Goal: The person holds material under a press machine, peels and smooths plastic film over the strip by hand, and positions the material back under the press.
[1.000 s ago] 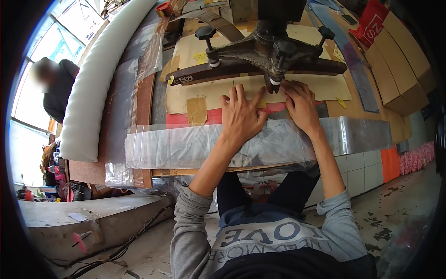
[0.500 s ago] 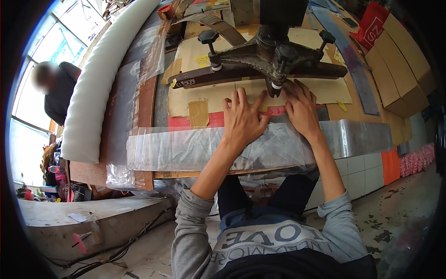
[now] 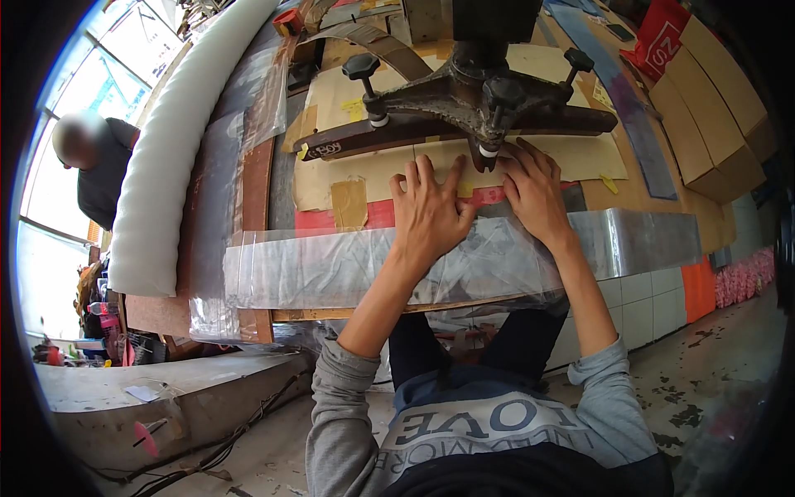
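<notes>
My left hand [image 3: 428, 207] lies palm down at the near edge of a pale board [image 3: 373, 170], its fingers spread. My right hand [image 3: 534, 189] rests to its right, fingers stretched towards the dark metal press head [image 3: 480, 103] of a machine. The bar [image 3: 373, 138] under that head lies just beyond my fingertips. Below my wrists spreads a clear plastic sheet [image 3: 331, 267], wrinkled, reaching the table's front edge. Red strips [image 3: 381, 214] and a brown tape patch [image 3: 349, 205] show along the board. Whether a thin piece lies under my fingers, I cannot tell.
A thick white foam roll [image 3: 166, 182] runs along the left side. Cardboard boxes [image 3: 704, 124] and a red bag [image 3: 658, 41] stand at the right. A person in dark clothing [image 3: 103, 166] is beyond the roll. Cables [image 3: 240, 427] hang low at left.
The view has shifted slightly. Both hands stay close to the same place at the board's near edge, with only small finger movement. The press head looks unmoved.
</notes>
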Tool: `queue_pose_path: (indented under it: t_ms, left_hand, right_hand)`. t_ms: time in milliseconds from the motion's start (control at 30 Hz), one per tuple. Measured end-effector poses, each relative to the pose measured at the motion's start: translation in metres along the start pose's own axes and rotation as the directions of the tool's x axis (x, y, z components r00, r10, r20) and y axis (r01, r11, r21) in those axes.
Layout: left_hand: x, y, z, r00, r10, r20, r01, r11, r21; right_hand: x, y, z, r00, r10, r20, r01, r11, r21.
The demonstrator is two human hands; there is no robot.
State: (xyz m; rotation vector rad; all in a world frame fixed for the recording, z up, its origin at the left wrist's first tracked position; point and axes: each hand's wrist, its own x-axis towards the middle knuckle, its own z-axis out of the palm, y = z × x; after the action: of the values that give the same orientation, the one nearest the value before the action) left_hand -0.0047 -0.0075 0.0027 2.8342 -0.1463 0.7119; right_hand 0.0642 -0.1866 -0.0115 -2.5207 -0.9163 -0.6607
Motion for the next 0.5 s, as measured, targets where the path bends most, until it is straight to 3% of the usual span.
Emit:
queue_pose_path:
  t_ms: [500]
  left_hand:
    - [-0.0009,-0.0013,0.0036,1.000,0.001,-0.028,0.000,1.000,0.016]
  right_hand:
    - [-0.0007,-0.0004,0.0010,0.999,0.004,0.040,-0.001,0.998,-0.059]
